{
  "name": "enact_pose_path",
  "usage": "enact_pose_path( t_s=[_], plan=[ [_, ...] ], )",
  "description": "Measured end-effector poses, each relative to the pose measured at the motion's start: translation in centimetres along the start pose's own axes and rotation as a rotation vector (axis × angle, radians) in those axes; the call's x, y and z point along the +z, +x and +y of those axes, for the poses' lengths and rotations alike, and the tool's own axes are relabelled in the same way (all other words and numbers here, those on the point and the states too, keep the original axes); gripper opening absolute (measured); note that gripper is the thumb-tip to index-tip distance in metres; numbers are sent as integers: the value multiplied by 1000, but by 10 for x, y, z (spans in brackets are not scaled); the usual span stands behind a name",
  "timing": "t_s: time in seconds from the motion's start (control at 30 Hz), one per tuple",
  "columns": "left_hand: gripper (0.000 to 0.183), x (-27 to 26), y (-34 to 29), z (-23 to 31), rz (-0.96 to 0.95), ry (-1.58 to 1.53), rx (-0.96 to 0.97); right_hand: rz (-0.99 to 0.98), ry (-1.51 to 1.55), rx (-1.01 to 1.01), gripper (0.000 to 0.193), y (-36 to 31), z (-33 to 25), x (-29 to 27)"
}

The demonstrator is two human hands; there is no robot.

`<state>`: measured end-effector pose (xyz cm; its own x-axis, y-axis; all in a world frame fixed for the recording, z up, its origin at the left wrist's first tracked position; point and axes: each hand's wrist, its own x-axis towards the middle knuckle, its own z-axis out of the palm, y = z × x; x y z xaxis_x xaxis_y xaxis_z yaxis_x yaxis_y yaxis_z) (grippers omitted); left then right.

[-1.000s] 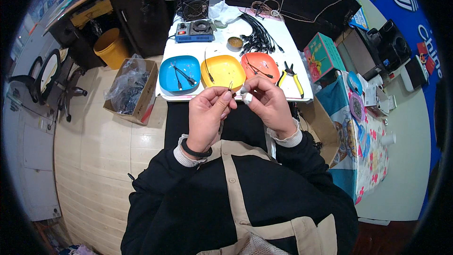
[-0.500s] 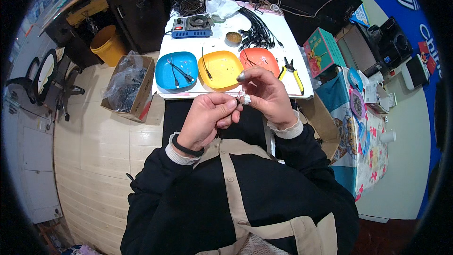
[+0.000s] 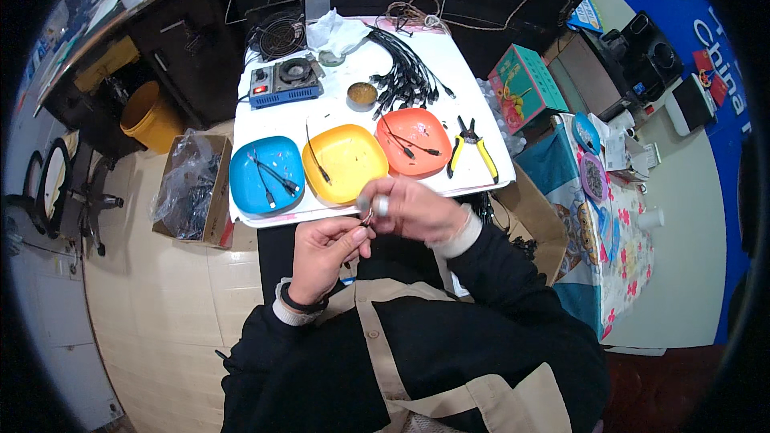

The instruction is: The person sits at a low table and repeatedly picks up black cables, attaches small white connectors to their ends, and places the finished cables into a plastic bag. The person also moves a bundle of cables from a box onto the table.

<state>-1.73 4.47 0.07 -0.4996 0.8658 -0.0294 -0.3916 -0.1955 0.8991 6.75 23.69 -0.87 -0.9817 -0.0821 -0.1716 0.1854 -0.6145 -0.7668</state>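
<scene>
Near the table's front edge, my left hand (image 3: 329, 255) pinches a dark cable end (image 3: 366, 223) between thumb and fingers. Thin, reddish bare-looking wires stick up from the grip. My right hand (image 3: 421, 212) is at those wires, thumb and fingers brought together over them; it is smeared by motion, and a white wrap shows on one finger. Just beyond the hands are a blue dish (image 3: 241, 184) with short black cables, a yellow dish (image 3: 353, 184) with one cable, and an orange-red dish (image 3: 409, 120) with cables and small scraps. Yellow-and-black wire strippers (image 3: 473, 151) lie to the right.
Farther back on the white table are a blue soldering pot unit (image 3: 282, 92), a small round tin (image 3: 362, 95), a bundle of black cables (image 3: 405, 72) and a fan (image 3: 281, 36). A cardboard box (image 3: 220, 192) with a plastic bag stands on the left floor; another box (image 3: 545, 232) is at right.
The view has shifted, so the table and dishes appear lower and farther left. My right hand's raised fingers have come down and closed in over the wires; my left keeps its pinch.
</scene>
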Motion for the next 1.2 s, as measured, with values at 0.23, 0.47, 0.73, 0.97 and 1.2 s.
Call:
enact_pose_path(
  t_s=[0.23,0.47,0.73,0.97,1.2],
  plan=[
    [13,-16,13,-9,111,-34,-51,1124,-1454,-391,19,86,-139,-202],
    [14,-28,18,-10,140,-113,-58,1110,-1809,116,17,117,-159,-291],
    [19,-20,27,3,100,-121,-99,814,-795,8,18,53,-180,-202],
    [26,20,87,2,-31,-321,-170,407,-523,-285,7,-40,-52,-25],
    [22,29,114,53,-28,-291,-24,261,-1498,-424,18,-46,61,39]
  ],
)
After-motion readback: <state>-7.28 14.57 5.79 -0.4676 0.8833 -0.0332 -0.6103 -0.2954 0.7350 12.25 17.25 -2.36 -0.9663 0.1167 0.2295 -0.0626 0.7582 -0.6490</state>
